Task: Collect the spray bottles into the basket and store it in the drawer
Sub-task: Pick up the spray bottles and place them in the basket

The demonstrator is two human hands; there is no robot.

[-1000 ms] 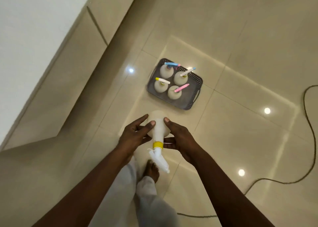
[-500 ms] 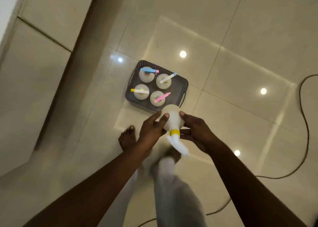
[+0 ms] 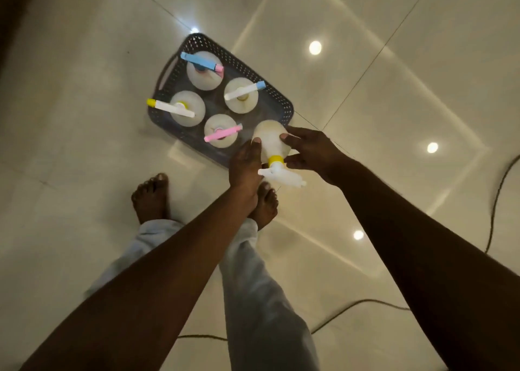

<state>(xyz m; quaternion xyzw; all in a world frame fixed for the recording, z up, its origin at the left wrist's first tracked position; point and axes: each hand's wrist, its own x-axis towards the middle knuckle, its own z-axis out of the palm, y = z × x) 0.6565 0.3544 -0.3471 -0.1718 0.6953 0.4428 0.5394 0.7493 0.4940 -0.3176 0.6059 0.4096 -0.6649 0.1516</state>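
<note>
L hand + R hand both grip white bottle w/ yellow ring, over basket corner; 4 bottles inside basket on floor

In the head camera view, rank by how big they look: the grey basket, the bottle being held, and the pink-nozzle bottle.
1. grey basket, clearly the largest.
2. and 3. held bottle and pink-nozzle bottle: bodies look alike; the held one, gripped by the left hand and right hand, is nearer the camera, so no ranking.

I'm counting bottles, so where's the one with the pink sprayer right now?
In the head view, the pink-sprayer bottle stands in the grey basket, at its near edge, just left of the bottle both hands hold.
</note>
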